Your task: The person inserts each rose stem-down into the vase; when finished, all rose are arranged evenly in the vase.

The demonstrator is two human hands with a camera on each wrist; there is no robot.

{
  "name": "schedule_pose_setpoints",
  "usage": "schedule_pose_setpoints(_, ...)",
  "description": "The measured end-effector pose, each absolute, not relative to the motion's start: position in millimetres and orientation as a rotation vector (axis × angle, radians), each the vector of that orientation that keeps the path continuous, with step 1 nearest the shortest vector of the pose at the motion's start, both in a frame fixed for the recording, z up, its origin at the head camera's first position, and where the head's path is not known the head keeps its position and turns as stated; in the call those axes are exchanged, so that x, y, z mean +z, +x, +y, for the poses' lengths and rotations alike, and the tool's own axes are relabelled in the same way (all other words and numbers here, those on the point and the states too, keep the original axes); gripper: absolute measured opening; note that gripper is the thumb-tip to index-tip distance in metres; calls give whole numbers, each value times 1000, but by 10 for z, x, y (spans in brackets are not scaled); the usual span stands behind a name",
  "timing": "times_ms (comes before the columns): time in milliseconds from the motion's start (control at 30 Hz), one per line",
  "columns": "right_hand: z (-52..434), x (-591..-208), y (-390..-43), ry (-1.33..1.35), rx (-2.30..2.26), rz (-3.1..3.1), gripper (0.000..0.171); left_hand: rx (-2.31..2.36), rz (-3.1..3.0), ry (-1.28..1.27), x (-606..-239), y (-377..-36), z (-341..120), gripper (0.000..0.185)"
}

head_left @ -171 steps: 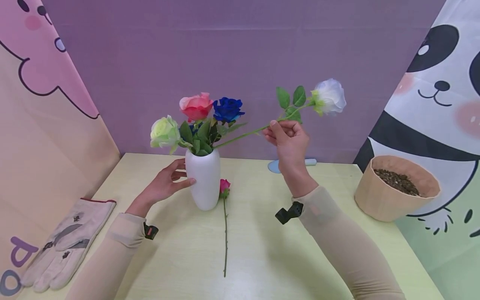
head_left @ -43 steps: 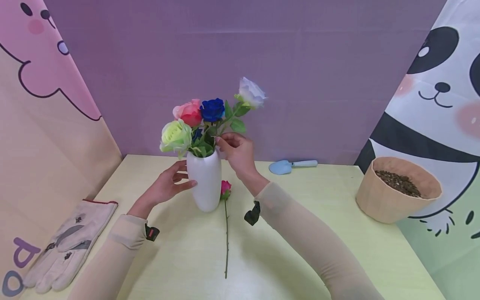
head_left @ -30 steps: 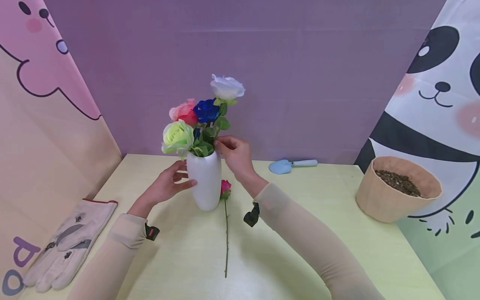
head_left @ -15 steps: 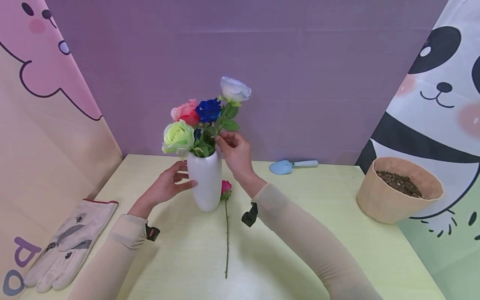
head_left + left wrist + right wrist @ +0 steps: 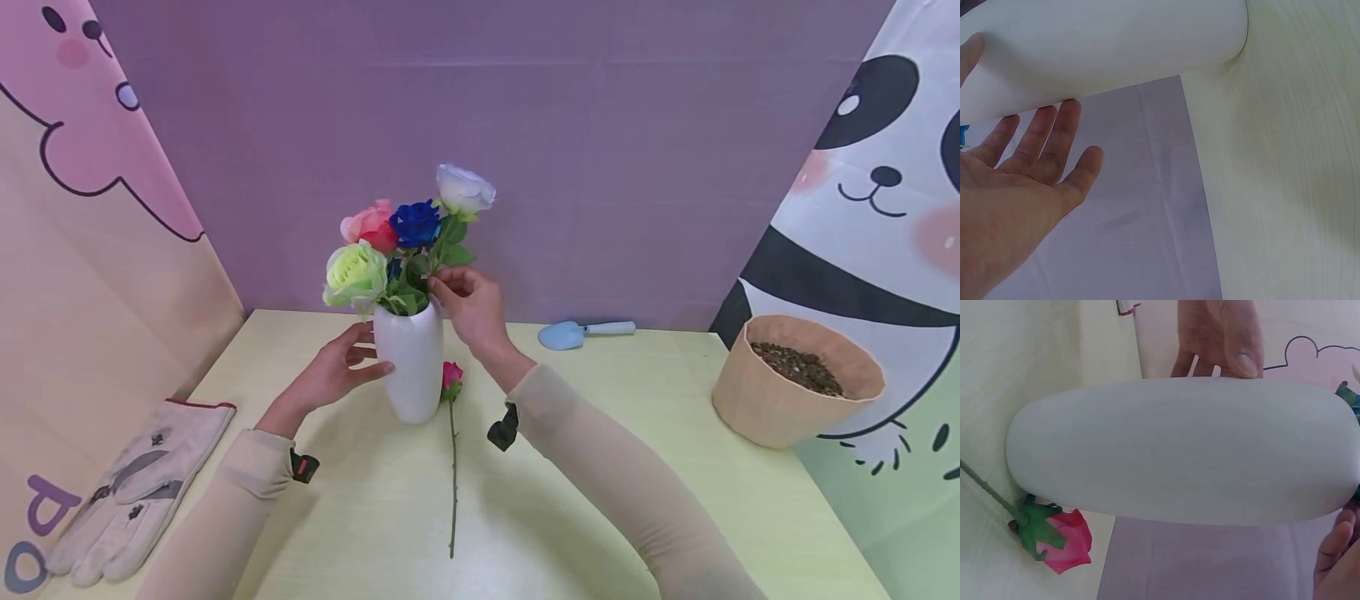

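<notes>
A white vase (image 5: pixel 408 367) stands upright on the table, bearing a green-yellow rose (image 5: pixel 356 273), a pink rose (image 5: pixel 371 227), a blue rose (image 5: pixel 416 223) and a white rose (image 5: pixel 465 190). My left hand (image 5: pixel 330 371) holds the vase from its left side, thumb in front and fingers behind. In the left wrist view, those fingertips (image 5: pixel 1070 106) touch its wall. Just above the vase mouth, my right hand (image 5: pixel 476 312) pinches the white rose's stem; the stem's lower end is hidden in the vase. A magenta rose (image 5: pixel 452 377) lies on the table right beside the vase.
A blue trowel (image 5: pixel 564 335) lies near the table's back edge. At the right stands a tan pot (image 5: pixel 772 400) with dark soil inside. Pale work gloves (image 5: pixel 142 492) lie at the left edge. A purple backdrop (image 5: pixel 600 167) rises behind the table.
The white rose has swung from far right, leaning low, to nearly upright over the vase, and latest has sunk slightly. My right hand came left with it; my left hand stays at the vase.
</notes>
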State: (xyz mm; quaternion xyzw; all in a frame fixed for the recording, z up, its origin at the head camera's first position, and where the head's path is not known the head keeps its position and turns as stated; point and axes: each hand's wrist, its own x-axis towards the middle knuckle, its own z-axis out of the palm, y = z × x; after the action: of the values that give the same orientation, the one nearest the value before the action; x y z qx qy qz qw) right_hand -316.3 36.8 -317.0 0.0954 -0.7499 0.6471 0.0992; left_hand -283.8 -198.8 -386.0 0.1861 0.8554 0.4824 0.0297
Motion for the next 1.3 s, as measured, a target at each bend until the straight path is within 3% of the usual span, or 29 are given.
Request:
schedule_pose_setpoints(800,661,-3355,-3082,367,1984,-2399,25,1505,2608,578,-3841,-2849,-2003,74)
schedule_pose_setpoints(1300,858,-4038,-3049,361,1718,-2993,18,1505,2636,539,-3873,-2836,-1987,71)
